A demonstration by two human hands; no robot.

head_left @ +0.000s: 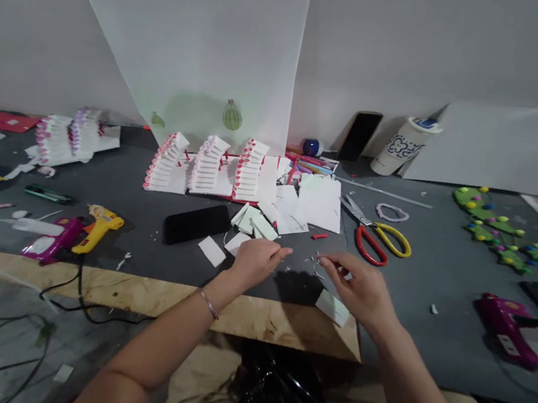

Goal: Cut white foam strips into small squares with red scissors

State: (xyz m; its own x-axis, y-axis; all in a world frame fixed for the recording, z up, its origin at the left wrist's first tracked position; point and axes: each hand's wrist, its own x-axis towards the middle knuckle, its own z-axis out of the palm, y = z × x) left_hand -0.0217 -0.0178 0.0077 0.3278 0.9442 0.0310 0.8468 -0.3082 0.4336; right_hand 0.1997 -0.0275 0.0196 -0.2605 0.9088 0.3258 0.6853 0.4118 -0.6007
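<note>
My left hand (257, 262) is closed, its fingers curled and the thumb tip pointing right; anything inside is too small or hidden to name. My right hand (360, 286) pinches thumb and forefinger together at a tiny pale bit I cannot make out. Small grey-white scraps (311, 260) lie on the dark table between the hands. Just beyond my left hand is a loose pile of pale cards (249, 219), and a white card (211, 251) lies to its left. A folded pale card (332, 307) rests below my right hand. Scissors (370, 233) with red and yellow handles lie beyond it.
White cards with rows of pink-tipped sticks (168, 166) stand at the back. A black phone (196, 224), a yellow glue gun (99, 230) and a purple device (53, 240) lie left. A white cup (403, 145) leans at the back right; another purple device (517, 333) is far right.
</note>
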